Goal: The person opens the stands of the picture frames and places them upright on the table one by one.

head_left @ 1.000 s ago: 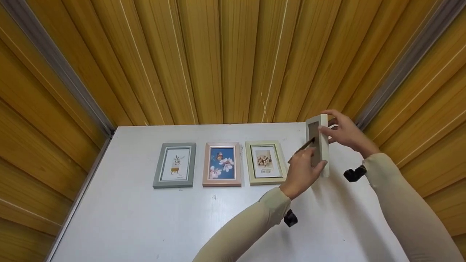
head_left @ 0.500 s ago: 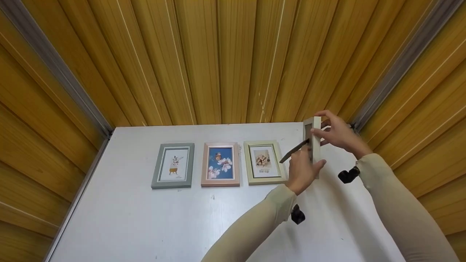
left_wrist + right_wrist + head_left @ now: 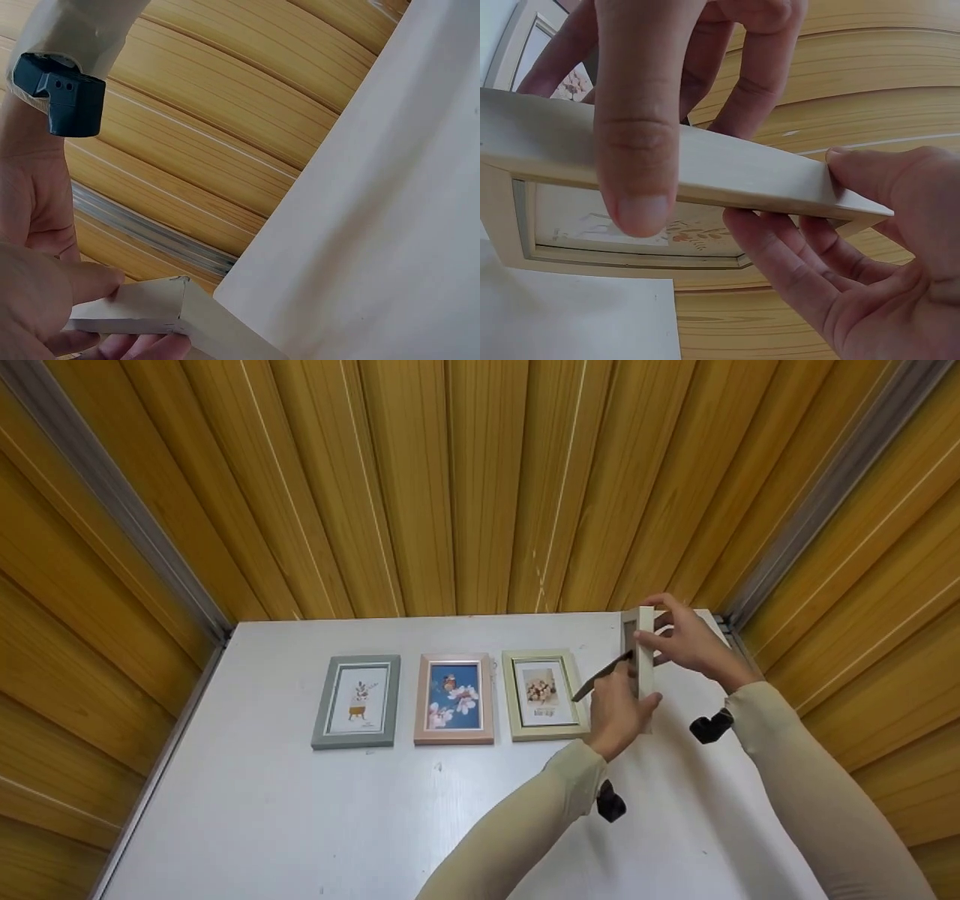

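Both hands hold a cream picture frame [image 3: 646, 649], upright and turned nearly edge-on, at the far right of the white table. My right hand [image 3: 694, 641] grips its upper part, thumb on the near edge and fingers on the picture side. Lower down, my left hand [image 3: 619, 712] holds it with the thumb [image 3: 637, 172] over the picture side and fingers behind, beside the support leg [image 3: 600, 679]. The dark leg sticks out from the grey back. In the left wrist view, one corner of the held picture frame [image 3: 180, 304] shows. A floral picture [image 3: 697, 229] appears inside it in the right wrist view.
Three picture frames lie in a row to the left: grey-green [image 3: 322, 705], pink [image 3: 421, 697] and pale yellow-green [image 3: 511, 697]. The white table [image 3: 262, 810] meets yellow wood-look panels [image 3: 480, 487] at the back and sides. Grey metal rails [image 3: 165, 525] run along the corners.
The held picture frame has moved slightly left and down and turned more edge-on. Its support leg stands farther out from the back. Both hands keep their hold; the three lying frames stay put.
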Tool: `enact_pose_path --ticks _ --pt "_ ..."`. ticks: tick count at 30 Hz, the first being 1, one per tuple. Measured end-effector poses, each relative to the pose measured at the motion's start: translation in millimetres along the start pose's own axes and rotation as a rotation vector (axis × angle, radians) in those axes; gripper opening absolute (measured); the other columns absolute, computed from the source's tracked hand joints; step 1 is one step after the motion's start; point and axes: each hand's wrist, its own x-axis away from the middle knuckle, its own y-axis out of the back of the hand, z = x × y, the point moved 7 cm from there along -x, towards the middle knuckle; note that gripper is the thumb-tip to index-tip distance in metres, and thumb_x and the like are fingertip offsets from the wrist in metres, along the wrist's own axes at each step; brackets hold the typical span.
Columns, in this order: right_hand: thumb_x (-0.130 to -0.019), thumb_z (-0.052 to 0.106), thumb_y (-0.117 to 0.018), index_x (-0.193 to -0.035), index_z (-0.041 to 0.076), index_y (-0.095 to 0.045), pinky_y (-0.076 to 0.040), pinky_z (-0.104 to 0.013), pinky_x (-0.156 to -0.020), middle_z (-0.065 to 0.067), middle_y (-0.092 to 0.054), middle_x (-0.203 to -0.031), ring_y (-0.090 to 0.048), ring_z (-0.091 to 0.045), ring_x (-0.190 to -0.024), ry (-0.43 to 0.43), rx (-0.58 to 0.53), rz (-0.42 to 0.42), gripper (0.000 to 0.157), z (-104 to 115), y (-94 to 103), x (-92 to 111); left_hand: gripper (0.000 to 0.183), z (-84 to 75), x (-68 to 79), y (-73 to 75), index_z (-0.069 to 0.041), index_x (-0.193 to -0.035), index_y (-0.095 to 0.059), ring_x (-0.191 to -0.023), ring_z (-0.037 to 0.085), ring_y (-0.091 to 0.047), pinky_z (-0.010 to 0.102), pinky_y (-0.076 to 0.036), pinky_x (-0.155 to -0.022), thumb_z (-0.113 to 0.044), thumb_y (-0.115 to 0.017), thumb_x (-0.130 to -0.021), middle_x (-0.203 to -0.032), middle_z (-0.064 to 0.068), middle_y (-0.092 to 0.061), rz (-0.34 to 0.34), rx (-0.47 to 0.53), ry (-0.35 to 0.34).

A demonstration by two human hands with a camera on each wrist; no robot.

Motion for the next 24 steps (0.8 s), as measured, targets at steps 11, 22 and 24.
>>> enact_pose_path --ticks 11,22,24 --pt "-0.102 0.037 -0.064 -0.156 0.016 -0.033 -0.062 -0.043 -0.076 -0.026 -0.053 -0.131 -0.065 -0.043 -0.106 0.049 -0.010 -0.015 0.065 -4 -1.0 1 0.034 6.2 0.8 3.0 -0.010 -0.112 -0.067 -0.073 0.003 -0.057 0.019 -0.048 -0.062 -0.020 -0.086 -0.085 -0.086 -0.006 -0.066 0.056 0.107 -0.012" --pt "-0.107 0.044 -0.049 -0.163 0.014 -0.025 -0.062 -0.043 -0.079 -0.034 -0.051 -0.139 -0.065 -0.045 -0.108 -0.015 0.008 -0.071 0.067 -55 5.5 6 0.034 9.8 1.0 13.2 -0.010 -0.112 -0.066 -0.064 0.001 -0.058 0.017 -0.049 -0.054 -0.018 -0.086 -0.085 -0.076 -0.005 -0.066 0.112 0.193 0.028" --pt "-0.107 0.046 -0.049 -0.163 0.014 -0.023 -0.061 -0.044 -0.082 -0.034 -0.050 -0.142 -0.062 -0.048 -0.114 -0.029 0.005 -0.058 0.070 -63 3.7 8 0.035 7.8 0.7 16.6 -0.011 -0.113 -0.066 -0.066 0.001 -0.060 0.016 -0.050 -0.056 -0.019 -0.086 -0.085 -0.079 -0.004 -0.068 0.120 0.194 0.025"
